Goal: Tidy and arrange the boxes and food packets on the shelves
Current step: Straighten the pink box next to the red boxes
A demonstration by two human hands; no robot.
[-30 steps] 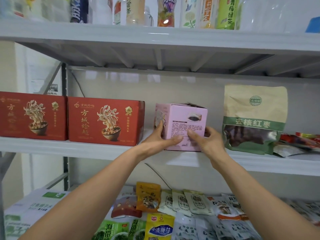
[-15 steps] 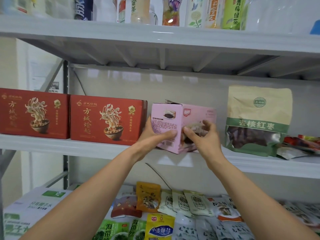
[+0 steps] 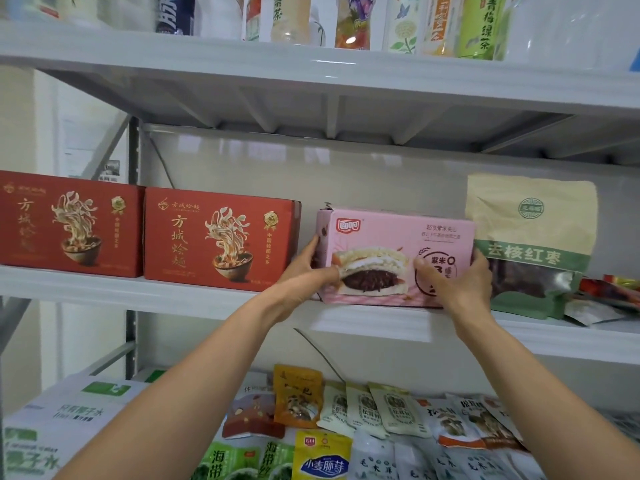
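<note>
The pink box (image 3: 398,244) has turned since the earlier frame: its broad front now faces you, on the middle shelf (image 3: 138,292) between the red noodle box (image 3: 221,240) and the date pouch (image 3: 530,244). Your left hand (image 3: 304,271) and right hand (image 3: 457,282) each hold one end in a closed grip, thumbs in front, fingers hidden behind. The right thumb covers some print. Box contents are not visible; the pouch window shows dark fruit.
</note>
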